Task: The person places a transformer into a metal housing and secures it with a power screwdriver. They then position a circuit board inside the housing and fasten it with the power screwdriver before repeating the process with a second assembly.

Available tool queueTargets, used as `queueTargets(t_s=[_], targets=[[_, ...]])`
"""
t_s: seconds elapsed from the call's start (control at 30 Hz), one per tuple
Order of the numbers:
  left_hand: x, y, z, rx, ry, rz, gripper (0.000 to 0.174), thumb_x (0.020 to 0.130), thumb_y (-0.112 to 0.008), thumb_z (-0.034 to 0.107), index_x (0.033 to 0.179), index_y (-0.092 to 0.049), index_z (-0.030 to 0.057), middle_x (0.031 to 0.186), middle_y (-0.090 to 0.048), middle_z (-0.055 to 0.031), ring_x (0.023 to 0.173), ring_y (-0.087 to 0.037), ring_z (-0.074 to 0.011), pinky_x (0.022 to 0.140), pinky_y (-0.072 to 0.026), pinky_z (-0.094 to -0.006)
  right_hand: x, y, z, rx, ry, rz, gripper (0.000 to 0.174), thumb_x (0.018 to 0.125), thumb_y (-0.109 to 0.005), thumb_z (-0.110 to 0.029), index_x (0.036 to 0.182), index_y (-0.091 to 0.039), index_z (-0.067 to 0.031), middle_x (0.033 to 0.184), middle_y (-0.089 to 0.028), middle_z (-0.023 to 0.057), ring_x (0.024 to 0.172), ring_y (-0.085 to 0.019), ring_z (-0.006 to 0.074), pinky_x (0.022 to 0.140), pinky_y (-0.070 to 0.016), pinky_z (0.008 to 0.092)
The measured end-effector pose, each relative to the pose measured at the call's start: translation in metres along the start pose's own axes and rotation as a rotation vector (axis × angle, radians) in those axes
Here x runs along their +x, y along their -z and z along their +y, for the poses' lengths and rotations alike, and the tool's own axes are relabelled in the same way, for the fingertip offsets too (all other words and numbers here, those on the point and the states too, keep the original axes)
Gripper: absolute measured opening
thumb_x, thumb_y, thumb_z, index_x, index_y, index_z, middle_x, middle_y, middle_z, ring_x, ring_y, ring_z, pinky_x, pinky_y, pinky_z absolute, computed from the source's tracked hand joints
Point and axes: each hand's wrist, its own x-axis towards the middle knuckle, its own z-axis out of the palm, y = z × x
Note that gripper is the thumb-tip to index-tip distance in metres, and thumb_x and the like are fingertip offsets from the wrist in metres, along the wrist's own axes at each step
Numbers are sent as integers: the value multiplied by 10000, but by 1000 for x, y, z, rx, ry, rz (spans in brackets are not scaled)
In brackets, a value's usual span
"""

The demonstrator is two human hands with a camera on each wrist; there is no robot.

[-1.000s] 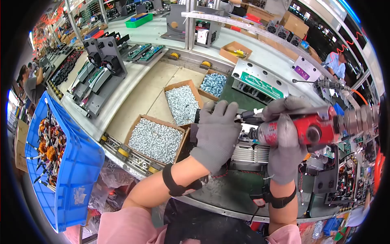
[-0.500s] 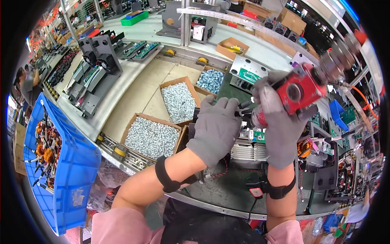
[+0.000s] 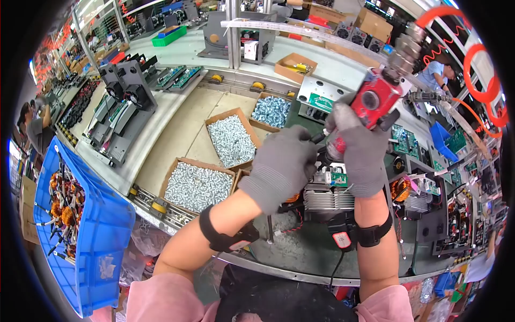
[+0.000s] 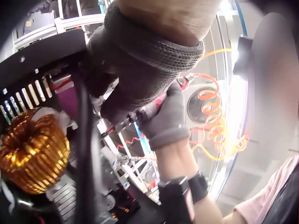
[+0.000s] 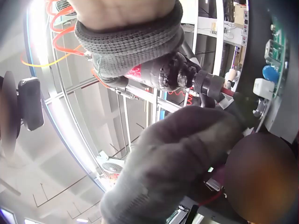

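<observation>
My gloved right hand (image 3: 360, 161) grips a red air screwdriver (image 3: 375, 99), tilted with its hose end up and away and its bit end down. In the right wrist view, the driver's black chuck (image 5: 208, 84) is close to my gloved left hand (image 5: 173, 158). That hand has its fingers curled round a black cable (image 3: 320, 137) beside the driver's nose; the fingertips are partly hidden. Under both hands lies an electronic unit with a finned heatsink (image 3: 328, 200) and a green circuit board (image 3: 337, 178). A copper-wound coil (image 4: 35, 149) sits in it.
Cardboard boxes of screws (image 3: 198, 185) stand left of the unit, with a box of bluish screws (image 3: 271, 111) farther back. A blue bin (image 3: 102, 225) of coils is at far left. More units (image 3: 456, 214) fill the right side. An orange coiled hose (image 3: 483, 80) hangs at upper right.
The screwdriver has swung from lying nearly level to a steep tilt, its hose end rising and moving left. My left hand's fingers have curled in more beside its nose.
</observation>
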Motion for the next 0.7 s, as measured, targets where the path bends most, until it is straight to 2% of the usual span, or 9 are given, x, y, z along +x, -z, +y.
queueTargets(t_s=[0.1,0.13,0.17,0.2,0.4,0.47,0.5,0.57,0.7], targets=[[3,26,-1,-226,84,123,140,721,-692,130,846,-691,70,1035,-626,-115,900,-634,-292,767,-514,-381,-3,-2,-4,-140,-1,-56,111,756,-684,-88,809,-596,-45,668,-584,-34,576,-518,31,516,-408,228],[3,32,-1,-295,190,136,135,766,-683,144,879,-696,72,1030,-634,-107,943,-635,-264,816,-498,-357,-4,-2,-4,-81,-42,-85,110,755,-684,-90,806,-598,-46,671,-587,-33,578,-520,33,521,-414,232],[2,35,-4,-293,191,138,135,766,-683,144,879,-696,72,1030,-634,-107,943,-635,-264,816,-498,-357,-4,-2,-4,-22,-83,-115,108,754,-685,-91,804,-599,-47,675,-591,-32,581,-523,36,526,-421,236],[0,38,-9,-252,225,183,142,781,-675,151,894,-695,69,1030,-634,-108,941,-637,-257,820,-494,-350,-3,-4,-4,-105,-50,-114,153,792,-624,-49,934,-581,-13,684,-586,81,449,-485,96,370,-337,219],[-1,40,-87,10,252,341,109,787,-658,193,878,-685,140,967,-633,-80,904,-626,-279,770,-502,-378,-3,1,-1,-46,-55,-83,169,796,-631,-59,950,-577,-17,682,-590,81,452,-477,81,383,-345,218],[4,32,-123,135,412,174,119,804,-646,220,898,-680,157,968,-633,-86,908,-624,-286,777,-498,-389,-4,1,-13,-37,-108,-105,168,793,-637,-66,944,-579,-19,715,-612,91,464,-488,81,389,-358,218],[7,21,-142,186,379,134,137,815,-625,253,899,-685,163,983,-634,-87,922,-624,-293,807,-496,-392,-5,-1,-16,-45,-130,-102,193,785,-644,-63,957,-569,-21,726,-621,98,468,-495,82,392,-368,216],[20,0,-161,227,436,0,163,821,-594,251,916,-694,164,997,-640,-101,938,-622,-304,841,-490,-388,-11,-3,-19,68,-98,-56,162,749,-685,-1,886,-610,-42,712,-599,-21,566,-530,37,485,-409,188],[55,-50,-193,318,362,-223,236,833,-548,252,989,-706,171,1031,-658,-118,968,-622,-313,871,-482,-397,-18,1,-20,64,-143,-162,224,772,-679,34,980,-611,-14,868,-632,9,762,-595,66,653,-504,232]])
